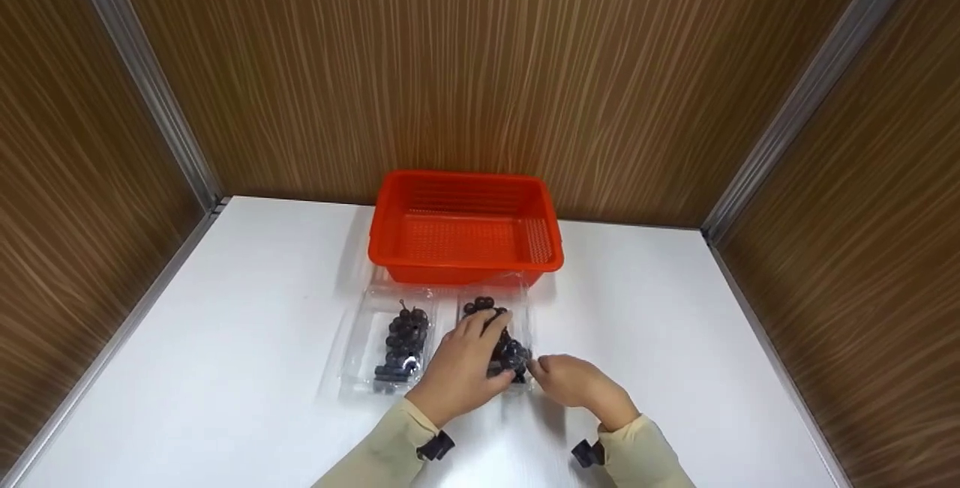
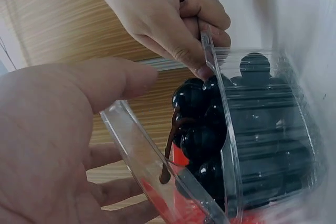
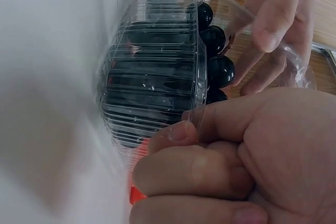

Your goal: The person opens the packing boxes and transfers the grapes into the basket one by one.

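A clear plastic clamshell box (image 3: 152,72) full of dark grapes (image 2: 202,142) stands on the white table in front of me. Its hinged lid (image 2: 139,153) is tilted partway over the fruit. My left hand (image 1: 461,368) is spread over this box, straight fingers and thumb against the lid. At the box's right side, my right hand (image 1: 577,387) pinches the rim between thumb and curled index finger. A brown stem (image 2: 169,148) pokes up among the grapes. To the left lies a second clear box (image 1: 365,338) holding another dark bunch (image 1: 405,338).
Right behind the two boxes stands a red plastic basket (image 1: 465,267) with perforated sides. Wood-grain panels (image 1: 480,83) enclose the white table (image 1: 247,308) at the back and both sides.
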